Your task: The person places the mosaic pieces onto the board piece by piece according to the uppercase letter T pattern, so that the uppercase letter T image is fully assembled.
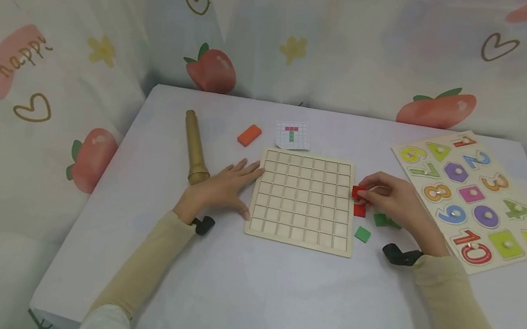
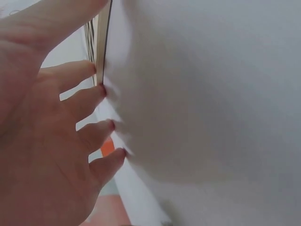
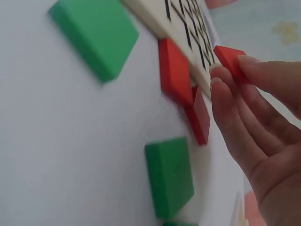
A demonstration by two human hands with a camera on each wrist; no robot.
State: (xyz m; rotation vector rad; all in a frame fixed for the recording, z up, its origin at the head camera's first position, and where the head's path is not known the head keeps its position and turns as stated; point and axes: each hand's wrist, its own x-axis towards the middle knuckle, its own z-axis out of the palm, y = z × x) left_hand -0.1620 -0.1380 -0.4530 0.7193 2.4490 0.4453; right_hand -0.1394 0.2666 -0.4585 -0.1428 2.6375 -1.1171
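Observation:
A pale wooden grid board [image 1: 303, 203] lies flat in the middle of the table, its square cells bare. Fingers spread, my left hand [image 1: 221, 188] rests at the board's left edge, with fingertips against its side in the left wrist view. Beyond the opposite edge, my right hand [image 1: 392, 200] pinches a red square tile [image 3: 228, 56] between thumb and fingers, raised above the table. Two more red tiles [image 3: 175, 73] lie beside the board under that hand. Green tiles [image 3: 101, 37] are scattered nearby, one [image 1: 362, 234] near the board's lower right corner.
Behind the board lies a small printed card [image 1: 293, 136] with a T of pink and green squares. An orange block [image 1: 249, 135] and a tan stick-like piece [image 1: 193, 146] lie to the left. A number-and-shape puzzle board [image 1: 478, 203] covers the table's right side.

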